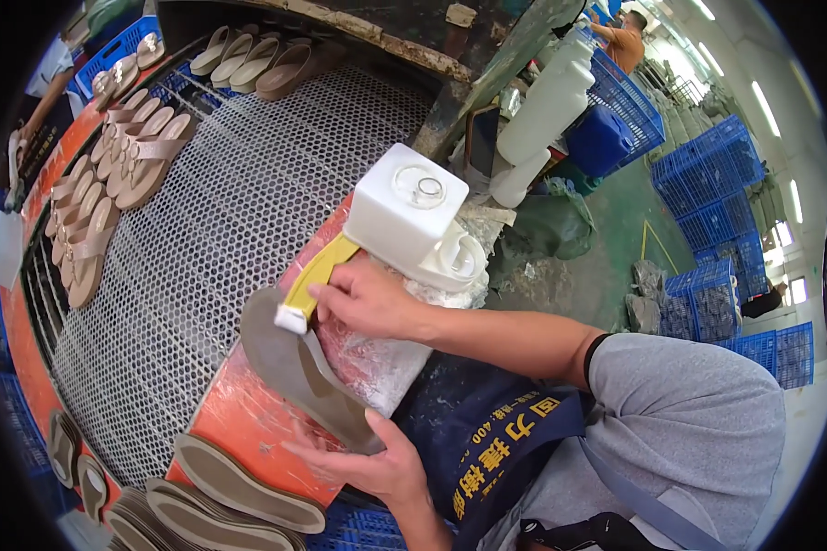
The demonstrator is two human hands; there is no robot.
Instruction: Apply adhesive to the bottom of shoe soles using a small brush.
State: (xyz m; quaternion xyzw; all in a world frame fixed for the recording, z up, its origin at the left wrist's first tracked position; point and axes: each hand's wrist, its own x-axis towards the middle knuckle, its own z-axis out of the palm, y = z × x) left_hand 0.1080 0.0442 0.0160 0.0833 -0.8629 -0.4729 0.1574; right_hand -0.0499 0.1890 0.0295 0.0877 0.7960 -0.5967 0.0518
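Note:
My right hand (363, 296) is closed around the yellow handle of a brush (317, 275). Its white-coated bristle end rests at the upper edge of a grey-brown shoe sole (289, 363). The sole lies tilted over the orange table edge. My left hand (377, 464) holds its lower end, thumb at the rim, other fingers reaching out beneath. Just beyond my right hand stands a white plastic container (404, 211) with a round opening on its side, over a whitish, smeared surface.
A perforated metal conveyor (220, 184) runs beside the orange edge (239, 404), carrying several thong sandals (156, 161). Loose soles (239, 487) are stacked at lower left. White jugs (547, 101), blue crates (708, 184) and a person in orange (623, 46) are farther back.

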